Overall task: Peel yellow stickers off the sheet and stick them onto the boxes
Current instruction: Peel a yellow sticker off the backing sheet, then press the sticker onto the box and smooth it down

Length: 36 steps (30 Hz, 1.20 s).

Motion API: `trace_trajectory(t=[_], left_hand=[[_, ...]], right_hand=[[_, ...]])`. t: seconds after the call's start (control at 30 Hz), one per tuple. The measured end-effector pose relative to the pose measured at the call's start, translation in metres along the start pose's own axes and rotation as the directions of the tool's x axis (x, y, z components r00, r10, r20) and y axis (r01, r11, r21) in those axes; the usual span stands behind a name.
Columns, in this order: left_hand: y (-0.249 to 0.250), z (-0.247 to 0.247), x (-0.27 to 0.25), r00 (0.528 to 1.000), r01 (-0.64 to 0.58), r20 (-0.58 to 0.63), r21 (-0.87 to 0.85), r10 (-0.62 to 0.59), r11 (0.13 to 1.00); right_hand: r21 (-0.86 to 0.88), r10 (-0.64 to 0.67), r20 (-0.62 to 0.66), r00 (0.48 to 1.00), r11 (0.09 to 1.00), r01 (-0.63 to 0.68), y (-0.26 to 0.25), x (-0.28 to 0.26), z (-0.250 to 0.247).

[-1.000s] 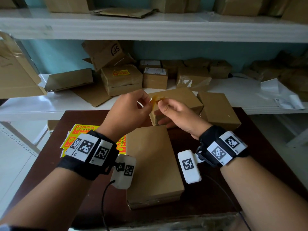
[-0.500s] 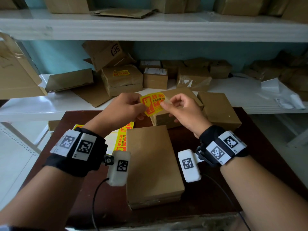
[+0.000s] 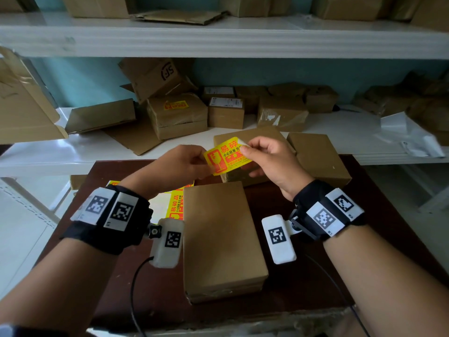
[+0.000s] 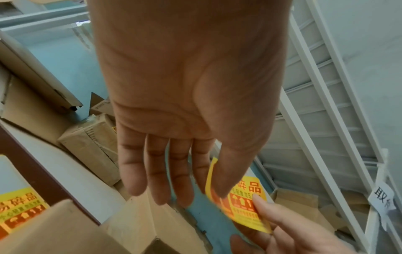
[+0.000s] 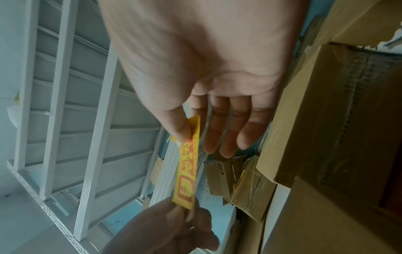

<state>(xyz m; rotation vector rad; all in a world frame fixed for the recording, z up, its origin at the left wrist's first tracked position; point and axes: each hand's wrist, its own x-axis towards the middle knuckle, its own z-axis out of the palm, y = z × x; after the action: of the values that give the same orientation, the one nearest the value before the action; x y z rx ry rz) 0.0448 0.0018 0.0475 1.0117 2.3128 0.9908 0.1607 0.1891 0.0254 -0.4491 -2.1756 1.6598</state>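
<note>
Above the box, we've got our left hand and right hand each pinching one end of the sticker, other fingers loose.

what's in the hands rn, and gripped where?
One yellow sticker, held in the air by both hands: left hand pinches its left edge, right hand pinches its upper right corner.

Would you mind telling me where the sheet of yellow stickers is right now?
In the head view, the sticker sheet lies flat on the dark table's left side, beside the near cardboard box and partly hidden by the left hand.
</note>
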Motion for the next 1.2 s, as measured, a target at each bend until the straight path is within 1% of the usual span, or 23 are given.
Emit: trace_trajectory(t=[0.1,0.17,0.23,0.3,0.37,0.47,0.6,0.7,0.83,0.9,0.97,1.07,1.17,1.2], left_hand=[[-0.009,0.000,-0.001,0.995,-0.059,0.089,0.133,0.048,0.989],[-0.013,0.001,-0.001,0.990,-0.079,0.134,0.199,0.053,0.977],[-0.019,0.002,0.001,0.988,-0.065,0.155,0.251,0.026,0.966],[-0.024,0.004,0.002,0.986,-0.031,0.167,0.303,-0.021,0.953],[-0.028,0.006,0.002,0.975,-0.024,0.216,0.343,-0.054,0.939],[-0.031,0.007,0.002,0.960,0.001,0.258,0.386,-0.109,0.922],[-0.034,0.008,-0.002,0.954,0.067,0.233,0.453,-0.191,0.889],[-0.031,0.015,-0.009,0.940,0.129,0.229,0.450,-0.254,0.883],[-0.025,0.026,-0.021,0.939,0.145,0.219,0.449,-0.266,0.882],[-0.021,0.031,-0.030,0.933,0.179,0.208,0.439,-0.294,0.880],[-0.019,0.036,-0.038,0.941,0.201,0.147,0.480,-0.305,0.854],[-0.020,0.043,-0.044,0.961,0.194,0.054,0.571,-0.272,0.798],[-0.024,0.039,-0.043,0.961,0.231,0.002,0.550,-0.278,0.802],[-0.025,0.035,-0.042,0.967,0.233,-0.037,0.534,-0.253,0.813]], right_hand=[[-0.075,0.016,-0.002,1.000,0.997,-0.016,0.004,0.001,0.000],[-0.119,0.030,0.009,1.000,0.992,-0.029,0.006,0.001,0.001],[-0.144,0.048,0.009,0.999,0.988,-0.046,0.007,0.001,0.002],[-0.144,0.059,-0.027,0.998,0.988,-0.062,0.007,0.001,0.001],[-0.123,0.061,-0.066,0.996,0.990,-0.069,0.006,0.002,-0.001],[-0.104,0.067,-0.070,0.995,0.992,-0.074,0.005,0.002,-0.006],[-0.098,0.080,-0.066,0.995,0.991,-0.086,0.006,0.001,-0.008],[-0.080,0.082,-0.076,0.994,0.993,-0.088,0.004,0.001,-0.010],[-0.057,0.084,-0.076,0.994,0.994,-0.088,0.002,-0.004,-0.013],[-0.055,0.091,-0.077,0.993,0.994,-0.096,0.001,-0.007,-0.015],[-0.071,0.106,-0.078,0.991,0.991,-0.112,0.001,-0.011,-0.017],[-0.120,0.124,-0.068,0.990,0.984,-0.132,0.002,-0.018,-0.019],[-0.179,0.123,-0.056,0.991,0.975,-0.131,0.005,-0.023,-0.020],[-0.204,0.118,-0.057,0.991,0.971,-0.128,0.006,-0.025,-0.020]])
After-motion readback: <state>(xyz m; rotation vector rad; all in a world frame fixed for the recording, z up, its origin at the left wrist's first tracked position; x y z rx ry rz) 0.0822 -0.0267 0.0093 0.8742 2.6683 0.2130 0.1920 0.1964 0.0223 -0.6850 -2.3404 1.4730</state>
